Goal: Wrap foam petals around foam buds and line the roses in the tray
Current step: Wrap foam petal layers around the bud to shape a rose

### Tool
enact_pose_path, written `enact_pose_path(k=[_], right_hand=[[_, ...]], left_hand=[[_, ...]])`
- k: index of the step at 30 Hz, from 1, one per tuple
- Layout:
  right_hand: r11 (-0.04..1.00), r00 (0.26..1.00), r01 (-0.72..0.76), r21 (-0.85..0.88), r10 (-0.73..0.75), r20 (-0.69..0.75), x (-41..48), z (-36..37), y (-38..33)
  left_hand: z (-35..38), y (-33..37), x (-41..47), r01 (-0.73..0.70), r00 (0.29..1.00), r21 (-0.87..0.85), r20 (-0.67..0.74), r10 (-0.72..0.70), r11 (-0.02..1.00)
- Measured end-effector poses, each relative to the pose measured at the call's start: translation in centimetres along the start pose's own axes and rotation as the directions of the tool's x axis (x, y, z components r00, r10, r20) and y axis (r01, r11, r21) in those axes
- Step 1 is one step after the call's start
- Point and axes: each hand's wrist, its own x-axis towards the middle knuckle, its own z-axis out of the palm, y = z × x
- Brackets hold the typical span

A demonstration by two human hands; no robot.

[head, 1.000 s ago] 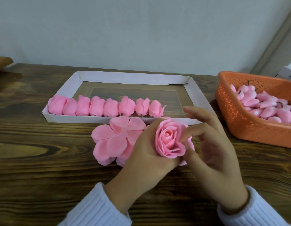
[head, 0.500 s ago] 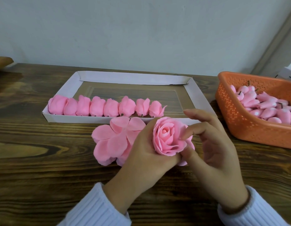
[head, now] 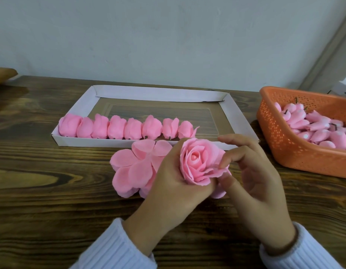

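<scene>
A pink foam rose with its bud at the centre is held above the table, facing me. My left hand grips it from the left and below. My right hand pinches an outer petal on the rose's right side between thumb and forefinger. A stack of flat pink foam petals lies on the table just left of the hands. The white cardboard tray behind holds a row of several finished roses along its near wall.
An orange perforated basket at the right holds several pink foam buds. The dark wooden table runs to a pale wall behind. A brown object sits at the far left edge.
The rose has been turned slightly in my hands and its outer petals stand more spread. My right forefinger and thumb have closed on the right-hand petal.
</scene>
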Motion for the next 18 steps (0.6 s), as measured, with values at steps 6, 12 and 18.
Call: enact_pose_path(k=[6, 12, 18], right_hand=[[0.999, 0.999, 0.049, -0.015, -0.050, -0.015, 0.1, 0.0, 0.2], [0.996, 0.996, 0.088, -0.013, -0.088, -0.008, 0.0, 0.0, 0.3], [0.998, 0.999, 0.046, 0.034, -0.046, -0.006, -0.1, -0.1, 0.3]], left_hand=[[-0.4, 0.4, 0.1, 0.030, 0.991, -0.057, 0.132, -0.022, 0.998], [-0.3, 0.0, 0.0, 0.061, 0.990, -0.071, 0.132, -0.051, 0.996], [-0.7, 0.4, -0.9, 0.144, 0.987, 0.020, 0.068, -0.145, 0.989]])
